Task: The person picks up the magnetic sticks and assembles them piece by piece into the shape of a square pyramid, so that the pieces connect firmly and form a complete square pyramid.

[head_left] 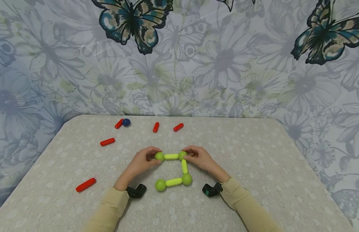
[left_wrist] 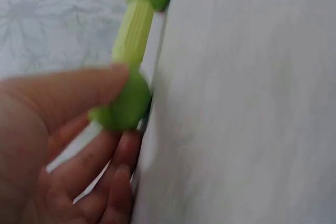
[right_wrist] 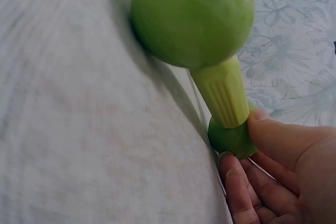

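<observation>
Green balls and yellow-green rods form a three-sided chain on the table, open toward the left. My left hand (head_left: 143, 160) pinches the far-left green ball (head_left: 160, 156) between thumb and fingers. With my right hand (head_left: 200, 157) I pinch the far-right green ball (head_left: 182, 155). A yellow-green rod (head_left: 171, 156) joins these two. Another rod (head_left: 184, 166) runs toward me to the near-right ball (head_left: 187, 179), and a third rod (head_left: 174, 182) links that to the near-left ball (head_left: 160, 185). In the left wrist view the thumb covers part of its ball (left_wrist: 131, 103).
Red rods lie scattered: one (head_left: 85, 185) at the near left, another (head_left: 107, 142) beyond it, and two (head_left: 156, 127) (head_left: 178, 127) at the back. A dark blue ball (head_left: 126, 122) touches a red rod (head_left: 119, 123). Floral fabric (head_left: 214, 80) hangs behind the table.
</observation>
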The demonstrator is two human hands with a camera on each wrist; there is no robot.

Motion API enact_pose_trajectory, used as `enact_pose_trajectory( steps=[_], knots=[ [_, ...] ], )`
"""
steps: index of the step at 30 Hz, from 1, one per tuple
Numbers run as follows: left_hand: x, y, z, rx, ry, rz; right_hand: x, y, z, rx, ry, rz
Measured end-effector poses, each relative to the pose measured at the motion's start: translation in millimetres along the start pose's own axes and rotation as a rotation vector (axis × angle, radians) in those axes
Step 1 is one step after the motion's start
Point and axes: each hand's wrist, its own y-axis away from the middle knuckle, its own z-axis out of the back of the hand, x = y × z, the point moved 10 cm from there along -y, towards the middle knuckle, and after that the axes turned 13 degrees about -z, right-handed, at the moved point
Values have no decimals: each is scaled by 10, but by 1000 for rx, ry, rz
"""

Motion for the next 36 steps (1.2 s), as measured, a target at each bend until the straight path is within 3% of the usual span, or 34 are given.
enact_pose_trajectory(
  steps=[10,14,17,20,23,27,32,36],
  knots=[
    [-41,-14,20,-24,-9,-12,387,202,86,24,-21,25],
    [-48,8,177,-39,-25,3,381,192,83,27,-22,10],
    [-22,88,391,-55,-57,44,383,189,68,35,-25,-1],
    [0,235,655,-73,-95,69,390,198,69,30,-23,-16],
    [47,468,923,-73,-148,96,392,205,66,25,-21,-27],
    [170,858,1197,-8,-236,171,391,212,58,27,-20,-34],
    [303,1270,1323,144,-352,200,394,212,66,20,-15,-22],
    [410,1451,1363,149,-361,213,382,199,67,17,-21,-18]
  ],
)
